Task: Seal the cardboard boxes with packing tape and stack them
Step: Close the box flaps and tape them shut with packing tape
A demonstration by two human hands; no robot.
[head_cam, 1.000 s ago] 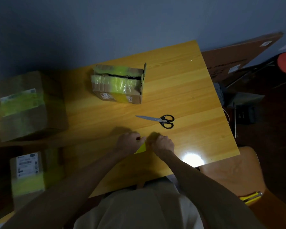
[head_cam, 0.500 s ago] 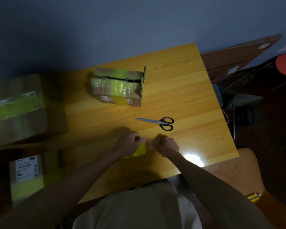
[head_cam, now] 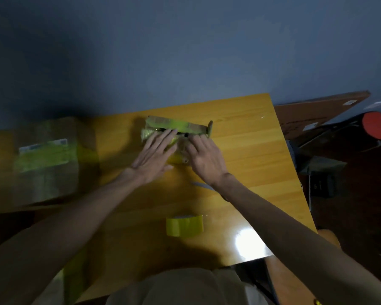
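Head view: there is only this one view, looking down on the table; the light is weak and the edges are blurred.
Box: the small box stands at the far middle of the table, under my fingers. It already has yellow-green tape on top, but a dark gap shows between the top flaps.
Flap: one flap at the right end stands up and is not taped.
Left hand: my left hand lies flat on the near side of the box, fingers straight. It presses and grasps nothing.
Right hand: my right hand is just beside it, fingers stretched onto the box, also pressing and not clenched.
Strip: a yellow strip shows between my hands on the near face. I cannot tell if it is fully stuck.
Roll: the roll lies near my body, well apart from the box.
Scissors: only the blade tip of the scissors shows beside my right wrist.
Big box: the big box stands at the left, already taped.
Risk 1: if I press unevenly, I think the strip wrinkles or catches air and the gap stays open.
Risk 2: the box looks light, so a hard push may slide it toward the wall.
Risk 3: the standing flap may spoil the stacking if I forget it.
Risk 4: drawing my right arm back may knock the scissors.
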